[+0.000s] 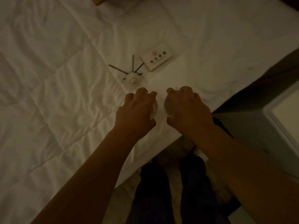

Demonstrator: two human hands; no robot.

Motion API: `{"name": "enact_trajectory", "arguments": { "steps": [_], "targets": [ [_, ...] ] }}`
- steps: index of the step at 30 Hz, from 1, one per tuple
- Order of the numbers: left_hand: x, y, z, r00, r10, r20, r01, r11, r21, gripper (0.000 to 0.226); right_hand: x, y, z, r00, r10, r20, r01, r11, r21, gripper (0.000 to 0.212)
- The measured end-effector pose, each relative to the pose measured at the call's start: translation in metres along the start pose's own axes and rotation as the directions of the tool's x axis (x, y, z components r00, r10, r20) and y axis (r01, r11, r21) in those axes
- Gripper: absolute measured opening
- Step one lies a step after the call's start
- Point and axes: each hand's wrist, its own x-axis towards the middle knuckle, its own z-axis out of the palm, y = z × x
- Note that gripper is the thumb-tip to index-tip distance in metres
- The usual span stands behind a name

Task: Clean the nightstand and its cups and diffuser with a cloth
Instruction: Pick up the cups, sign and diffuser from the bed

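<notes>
Both hands reach over the white bed near its corner. My left hand [137, 110] grips a white cup [154, 109] from above, only its rim edge showing. A second white cup [168, 105] sits under my right hand [187, 109], fingers curled over it. Just beyond the hands, the reed diffuser [132, 79], a small white bottle with dark sticks fanned out, rests on the quilt. The nightstand [281, 120] with its pale top shows at the right edge. No cloth is in view.
A white card with printed marks [156, 58] lies on the bed [56, 94] behind the diffuser. A yellow object [100, 0] peeks in at the top edge. My dark trouser legs [174, 191] stand on the floor between bed and nightstand.
</notes>
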Motion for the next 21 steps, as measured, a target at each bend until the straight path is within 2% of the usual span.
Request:
{"name": "enact_trajectory", "arguments": {
  "steps": [7,11,18,21],
  "targets": [
    [0.055,0.102,0.007,0.988,0.156,0.018,-0.156,0.987,0.039,0.080,-0.013,0.105,-0.031,0.990,0.131,-0.048,-0.129,0.991,0.048,0.088],
    [0.092,0.171,0.013,0.967,0.254,0.031,-0.255,0.966,0.037,0.079,-0.028,0.174,-0.053,0.963,0.255,-0.086,-0.243,0.962,0.124,0.085],
    [0.144,0.298,0.030,0.890,0.446,0.090,-0.449,0.893,0.016,0.082,-0.064,0.288,-0.091,0.901,0.414,-0.129,-0.387,0.902,0.193,0.088],
    [0.164,0.366,0.047,0.831,0.543,0.122,-0.549,0.836,0.019,0.081,-0.084,0.347,-0.098,0.852,0.509,-0.124,-0.478,0.852,0.212,0.090]
  ]
}}
